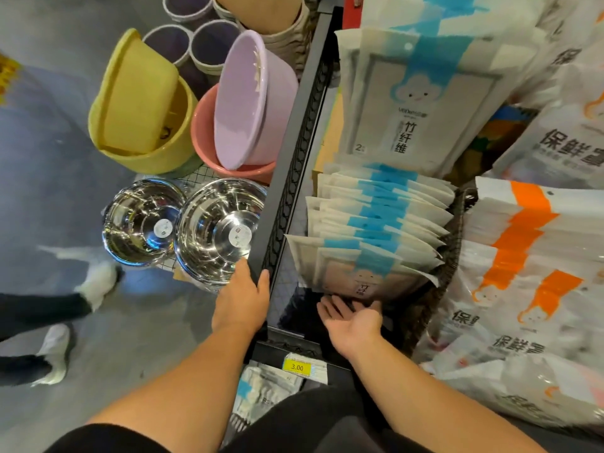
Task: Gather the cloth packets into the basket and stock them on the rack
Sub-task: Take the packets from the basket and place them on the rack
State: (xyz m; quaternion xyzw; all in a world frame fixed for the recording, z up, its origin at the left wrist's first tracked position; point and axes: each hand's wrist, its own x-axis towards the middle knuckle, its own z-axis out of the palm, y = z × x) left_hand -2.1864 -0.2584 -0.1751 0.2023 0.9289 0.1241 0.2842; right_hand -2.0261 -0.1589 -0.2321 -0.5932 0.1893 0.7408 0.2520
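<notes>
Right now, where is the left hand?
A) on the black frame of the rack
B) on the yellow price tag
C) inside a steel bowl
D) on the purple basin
A: the left hand holds the black frame, thumb over its edge, next to a steel bowl.

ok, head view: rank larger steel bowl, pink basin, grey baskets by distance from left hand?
1. larger steel bowl, just beyond the left hand, left of the rack post it grips.
2. pink basin, behind that bowl.
3. grey baskets, top of frame, farthest.
</notes>
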